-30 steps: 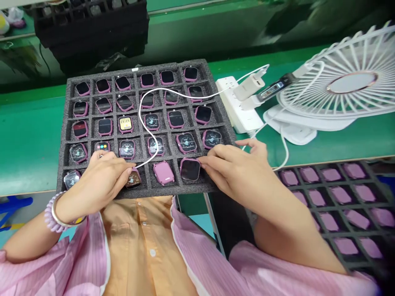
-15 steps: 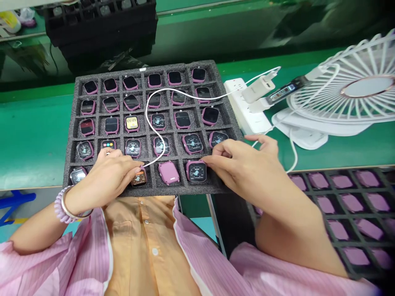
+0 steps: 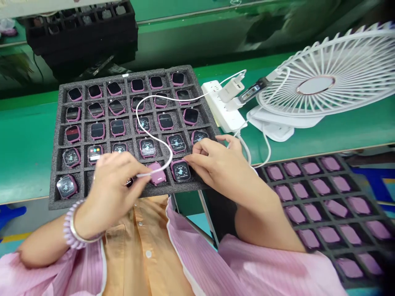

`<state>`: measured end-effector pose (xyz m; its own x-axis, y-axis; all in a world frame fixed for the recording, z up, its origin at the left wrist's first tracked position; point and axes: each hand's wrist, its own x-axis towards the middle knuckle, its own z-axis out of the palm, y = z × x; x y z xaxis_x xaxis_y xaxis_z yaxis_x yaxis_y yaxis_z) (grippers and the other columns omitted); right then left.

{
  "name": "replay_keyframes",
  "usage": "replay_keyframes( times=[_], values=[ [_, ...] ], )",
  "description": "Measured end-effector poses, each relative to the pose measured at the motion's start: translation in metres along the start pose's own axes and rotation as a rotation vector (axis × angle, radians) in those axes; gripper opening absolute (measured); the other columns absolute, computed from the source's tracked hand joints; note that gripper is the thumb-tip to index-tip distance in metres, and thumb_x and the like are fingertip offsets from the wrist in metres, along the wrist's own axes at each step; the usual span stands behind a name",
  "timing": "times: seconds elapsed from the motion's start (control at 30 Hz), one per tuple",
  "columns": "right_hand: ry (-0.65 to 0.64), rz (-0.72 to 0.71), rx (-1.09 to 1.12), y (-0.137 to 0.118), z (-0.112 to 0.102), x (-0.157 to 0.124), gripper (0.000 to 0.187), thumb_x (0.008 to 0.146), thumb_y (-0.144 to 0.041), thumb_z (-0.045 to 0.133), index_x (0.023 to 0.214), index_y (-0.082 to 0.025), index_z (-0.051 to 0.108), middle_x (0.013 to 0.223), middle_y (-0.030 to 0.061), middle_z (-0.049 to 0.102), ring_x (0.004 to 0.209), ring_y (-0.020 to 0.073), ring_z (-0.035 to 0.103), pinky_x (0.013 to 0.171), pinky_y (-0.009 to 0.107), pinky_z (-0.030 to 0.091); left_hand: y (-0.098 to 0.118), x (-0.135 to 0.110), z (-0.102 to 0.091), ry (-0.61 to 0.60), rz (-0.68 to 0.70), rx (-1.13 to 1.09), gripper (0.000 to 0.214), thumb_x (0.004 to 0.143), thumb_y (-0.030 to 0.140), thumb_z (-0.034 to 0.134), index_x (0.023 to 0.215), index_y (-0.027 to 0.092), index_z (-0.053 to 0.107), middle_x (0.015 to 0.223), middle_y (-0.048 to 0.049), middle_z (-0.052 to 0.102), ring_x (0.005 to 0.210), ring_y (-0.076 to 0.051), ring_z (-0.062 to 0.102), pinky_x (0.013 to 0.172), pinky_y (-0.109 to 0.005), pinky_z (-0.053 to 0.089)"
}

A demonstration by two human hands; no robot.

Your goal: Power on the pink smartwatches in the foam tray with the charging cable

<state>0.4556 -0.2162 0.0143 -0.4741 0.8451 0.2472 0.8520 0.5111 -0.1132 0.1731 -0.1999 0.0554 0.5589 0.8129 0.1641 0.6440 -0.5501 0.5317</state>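
White, thin, flexible cable, smooth, S-curved above the dark grey foam tray. Its end, pinched by the left hand, has shifted rightward since a moment ago; end stretch runs crosswise, pointing left. Right hand touches a purple-framed square smartwatch; whether gripping, I can't tell.

purple-rimmed watches, dark grey tray, white cable, pink striped shirt

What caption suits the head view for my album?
Left hand pinches a white cable; right hand beside a lit watch in a foam tray.
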Motion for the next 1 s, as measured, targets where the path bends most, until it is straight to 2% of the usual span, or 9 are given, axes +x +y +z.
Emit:
replay_keyframes(
  times=[0.17,0.27,0.37,0.43,0.5,0.6,0.67,0.8,1.0],
  values=[
    [0.037,-0.012,0.03,0.0,0.002,-0.002,0.029,0.105,-0.012,0.048,0.091,-0.021,0.071,0.089,0.0032,0.058,0.082,0.0201,0.057,0.098,0.044,0.032,0.026,0.015,0.035,-0.163,0.058,0.268,0.003,0.094,0.02,0.071,0.096,0.02,0.069,0.091,-0.0055,0.074,0.088,-0.026,0.062,0.09,-0.048,0.04],
    [0.042,-0.005,0.032,0.0,0.003,-0.002,0.029,0.106,-0.012,0.047,0.091,-0.021,0.071,0.089,0.0032,0.058,0.082,0.0199,0.056,0.098,0.043,0.032,0.034,0.022,0.039,-0.157,0.051,0.43,0.008,0.093,0.02,0.071,0.099,0.016,0.067,0.091,-0.0109,0.072,0.089,-0.031,0.063,0.092,-0.053,0.044],
    [0.054,-0.008,0.034,0.0,0.003,-0.002,0.029,0.106,-0.012,0.047,0.091,-0.02,0.07,0.089,0.0035,0.058,0.083,0.0202,0.057,0.097,0.042,0.033,0.035,0.022,0.034,-0.107,0.119,0.506,0.005,0.095,0.014,0.063,0.094,0.016,0.067,0.086,-0.0102,0.071,0.085,-0.029,0.063,0.095,-0.053,0.046],
    [0.055,-0.008,0.036,0.0,0.003,-0.003,0.029,0.106,-0.011,0.047,0.091,-0.02,0.07,0.089,0.0035,0.059,0.084,0.0202,0.058,0.098,0.041,0.033,0.028,0.019,0.027,-0.058,0.157,0.482,0.011,0.097,0.014,0.058,0.093,0.017,0.068,0.084,-0.0085,0.072,0.083,-0.028,0.063,0.102,-0.054,0.044],
    [0.046,-0.003,0.03,0.0,0.003,-0.003,0.027,0.105,-0.011,0.049,0.09,-0.02,0.07,0.089,0.0034,0.059,0.085,0.02,0.057,0.098,0.041,0.033,0.017,0.018,0.019,-0.04,0.119,0.376,0.014,0.1,0.02,0.056,0.099,0.017,0.07,0.087,-0.007,0.074,0.084,-0.027,0.064,0.106,-0.054,0.041],
    [0.037,-0.003,0.02,0.0,0.002,-0.003,0.024,0.104,-0.01,0.052,0.09,-0.02,0.07,0.09,0.0039,0.06,0.085,0.0204,0.057,0.098,0.04,0.033,0.001,0.018,0.01,-0.119,-0.019,0.123,0.024,0.106,0.03,0.05,0.117,0.02,0.07,0.098,-0.0053,0.077,0.088,-0.024,0.065,0.097,-0.047,0.044],
    [0.042,-0.017,0.012,0.0,0.002,-0.002,0.024,0.104,-0.01,0.052,0.09,-0.019,0.07,0.09,0.0042,0.06,0.085,0.0207,0.057,0.097,0.04,0.033,-0.003,0.018,0.008,-0.206,-0.05,0.024,0.029,0.109,0.032,0.044,0.12,0.022,0.069,0.101,-0.0051,0.077,0.09,-0.023,0.063,0.093,-0.044,0.042],
    [0.047,-0.038,0.0,-0.001,0.001,-0.001,0.027,0.105,-0.009,0.049,0.091,-0.018,0.07,0.089,0.0038,0.059,0.085,0.0204,0.058,0.1,0.042,0.032,0.002,0.018,0.012,-0.316,-0.026,0.032,0.035,0.111,0.029,0.037,0.116,0.02,0.07,0.095,-0.0057,0.074,0.088,-0.023,0.054,0.098,-0.047,0.034],
    [0.078,-0.025,-0.006,-0.001,0.004,-0.003,0.028,0.107,-0.009,0.049,0.09,-0.018,0.07,0.089,0.0028,0.061,0.083,0.0196,0.058,0.1,0.042,0.031,0.0,0.022,0.012,-0.379,-0.033,-0.046,0.042,0.111,0.028,0.031,0.102,0.017,0.07,0.084,-0.0039,0.067,0.081,-0.022,0.047,0.092,-0.043,0.034]
  ],
)
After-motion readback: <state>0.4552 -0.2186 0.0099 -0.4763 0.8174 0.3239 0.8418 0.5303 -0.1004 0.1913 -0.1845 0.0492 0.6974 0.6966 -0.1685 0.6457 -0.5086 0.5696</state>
